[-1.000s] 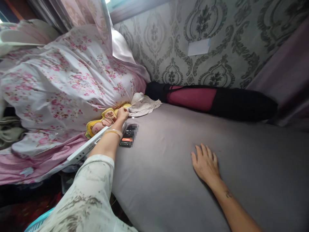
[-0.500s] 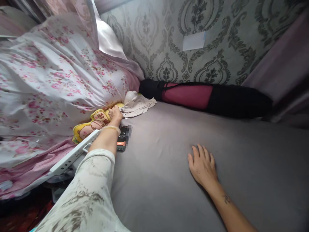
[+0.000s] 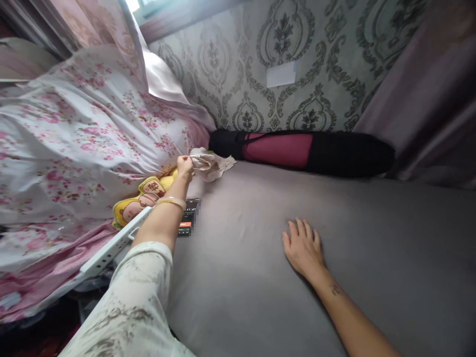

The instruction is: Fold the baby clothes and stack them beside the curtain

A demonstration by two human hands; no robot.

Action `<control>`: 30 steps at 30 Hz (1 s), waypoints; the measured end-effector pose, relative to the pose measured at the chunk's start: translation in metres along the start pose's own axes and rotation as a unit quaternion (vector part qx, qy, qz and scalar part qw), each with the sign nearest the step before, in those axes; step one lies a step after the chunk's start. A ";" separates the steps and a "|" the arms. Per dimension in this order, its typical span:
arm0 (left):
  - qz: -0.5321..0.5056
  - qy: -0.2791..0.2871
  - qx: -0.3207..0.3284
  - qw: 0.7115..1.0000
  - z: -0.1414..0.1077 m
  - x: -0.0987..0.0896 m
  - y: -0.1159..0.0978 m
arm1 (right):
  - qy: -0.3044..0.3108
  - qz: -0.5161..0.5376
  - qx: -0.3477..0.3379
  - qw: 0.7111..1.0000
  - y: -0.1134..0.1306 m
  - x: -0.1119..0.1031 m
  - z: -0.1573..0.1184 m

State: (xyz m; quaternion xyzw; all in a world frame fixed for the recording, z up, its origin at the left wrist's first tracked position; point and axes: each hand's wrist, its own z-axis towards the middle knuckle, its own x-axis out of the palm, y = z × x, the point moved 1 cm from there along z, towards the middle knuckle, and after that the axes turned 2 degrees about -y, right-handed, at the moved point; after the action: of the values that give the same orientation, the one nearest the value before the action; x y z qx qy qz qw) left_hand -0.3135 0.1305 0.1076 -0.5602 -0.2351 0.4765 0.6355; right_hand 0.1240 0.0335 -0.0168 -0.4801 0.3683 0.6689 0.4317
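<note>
My left hand is closed on the edge of a crumpled, pale beige cloth at the far left of the bed. Part of the cloth is lifted off the grey sheet. Just below that hand lies a yellow plush toy with a cartoon face, partly covered by my wrist. A phone with a lit screen rests beside my forearm. My right hand lies flat on the sheet with its fingers spread, holding nothing.
A long black and dark pink bag lies along the patterned wall. A white power strip runs along the bed's left edge. Floral fabric hangs at the left. A purplish curtain hangs at the right.
My left hand has gone from resting by the plush toy and cloth to gripping the cloth's edge and raising it slightly. The view has shifted a little; my right hand stays flat.
</note>
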 end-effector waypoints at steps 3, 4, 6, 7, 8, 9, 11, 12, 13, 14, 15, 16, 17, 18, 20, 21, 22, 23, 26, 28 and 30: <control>-0.103 0.028 -0.035 0.994 -0.023 0.020 -0.018 | 0.008 0.017 0.003 1.000 0.000 -0.001 0.001; -0.144 0.047 -0.045 0.987 -0.034 0.025 -0.024 | 0.011 0.023 0.005 1.000 0.000 -0.001 0.001; -0.205 0.098 -0.053 0.972 -0.059 0.035 -0.034 | 0.017 0.032 0.006 0.999 0.000 -0.003 0.001; -0.228 0.131 -0.055 0.963 -0.072 0.039 -0.039 | 0.019 0.037 0.006 0.999 -0.001 -0.004 0.001; -0.247 0.165 -0.057 0.953 -0.087 0.042 -0.044 | 0.021 0.042 0.004 0.999 -0.001 -0.006 0.000; -0.264 0.201 -0.059 0.942 -0.102 0.044 -0.048 | 0.022 0.048 0.002 0.999 -0.002 -0.006 0.000; -0.286 0.260 -0.063 0.920 -0.132 0.047 -0.057 | 0.022 0.060 0.000 0.998 -0.004 -0.007 -0.002; -0.290 0.285 -0.066 0.911 -0.147 0.047 -0.062 | 0.021 0.069 -0.002 0.997 -0.006 -0.007 -0.002; -0.292 0.308 -0.067 0.903 -0.161 0.047 -0.066 | 0.020 0.082 -0.003 0.996 -0.008 -0.007 -0.002; -0.293 0.333 -0.068 0.894 -0.175 0.046 -0.072 | 0.018 0.098 -0.003 0.995 -0.010 -0.007 -0.002; -0.292 0.358 -0.071 0.884 -0.189 0.046 -0.077 | 0.014 0.121 -0.002 0.992 -0.012 -0.007 -0.001; -0.289 0.383 -0.073 0.874 -0.202 0.045 -0.083 | 0.008 0.151 0.000 0.988 -0.014 -0.008 0.000; -0.285 0.406 -0.076 0.865 -0.214 0.043 -0.089 | -0.004 0.187 0.002 0.982 -0.015 -0.010 0.002; -0.279 0.428 -0.079 0.856 -0.227 0.042 -0.095 | -0.020 0.226 0.003 0.974 -0.017 -0.013 0.004; -0.267 0.470 -0.078 0.838 -0.250 0.037 -0.108 | -0.062 0.303 0.000 0.951 -0.018 -0.024 0.007; -0.261 0.492 -0.075 0.827 -0.261 0.034 -0.115 | -0.081 0.336 -0.006 0.938 -0.018 -0.030 0.009; -0.254 0.515 -0.071 0.816 -0.271 0.031 -0.121 | -0.096 0.365 -0.012 0.926 -0.017 -0.037 0.010; -0.247 0.537 -0.065 0.804 -0.279 0.028 -0.128 | -0.106 0.391 -0.020 0.914 -0.017 -0.043 0.010; -0.231 0.595 -0.042 0.769 -0.298 0.020 -0.144 | -0.121 0.456 -0.038 0.881 -0.016 -0.057 0.011; -0.224 0.613 -0.022 0.757 -0.301 0.017 -0.150 | -0.121 0.497 -0.037 0.858 -0.019 -0.061 0.012; -0.215 0.609 0.004 0.764 -0.298 0.016 -0.153 | -0.106 0.541 -0.024 0.834 -0.025 -0.064 0.015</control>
State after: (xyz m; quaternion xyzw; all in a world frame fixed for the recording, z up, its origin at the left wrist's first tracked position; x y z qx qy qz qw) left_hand -0.0060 0.0114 0.1685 -0.6651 0.0887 -0.1130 0.7328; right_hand 0.1529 0.0412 0.0471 -0.1405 0.5049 0.8513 0.0259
